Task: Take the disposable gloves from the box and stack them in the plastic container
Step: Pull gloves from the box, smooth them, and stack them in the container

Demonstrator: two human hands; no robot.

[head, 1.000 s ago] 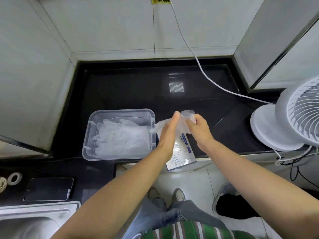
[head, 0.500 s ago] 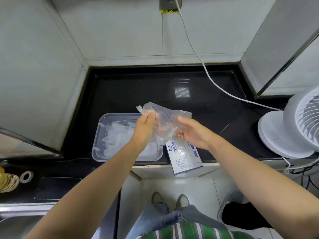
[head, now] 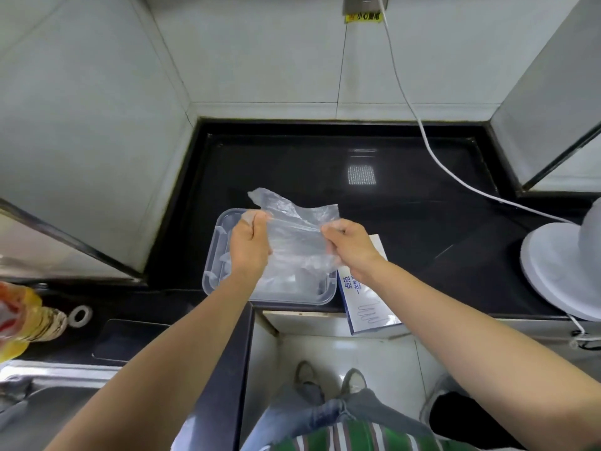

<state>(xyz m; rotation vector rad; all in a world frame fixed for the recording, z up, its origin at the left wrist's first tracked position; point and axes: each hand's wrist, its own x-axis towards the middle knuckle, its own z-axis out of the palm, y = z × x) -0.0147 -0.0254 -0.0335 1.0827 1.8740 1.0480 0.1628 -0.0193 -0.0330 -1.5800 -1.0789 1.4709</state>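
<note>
Left hand [head: 248, 247] and right hand [head: 349, 247] are pinching the glove [head: 292, 227], now spreading it wider over the plastic container [head: 213, 258], ready for stacking.

I see a clear, crumpled glove [head: 294, 229] stretched between left hand [head: 248, 245] and right hand [head: 349, 247] above the clear container [head: 211, 255] of stacked gloves [head: 286, 284]. The white-blue box [head: 367, 304] lies just right, overhanging the worktop [head: 325, 164].

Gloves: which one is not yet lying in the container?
The glove stretched between the left hand and right hand, above the plastic container; the stacked gloves lie inside.
</note>
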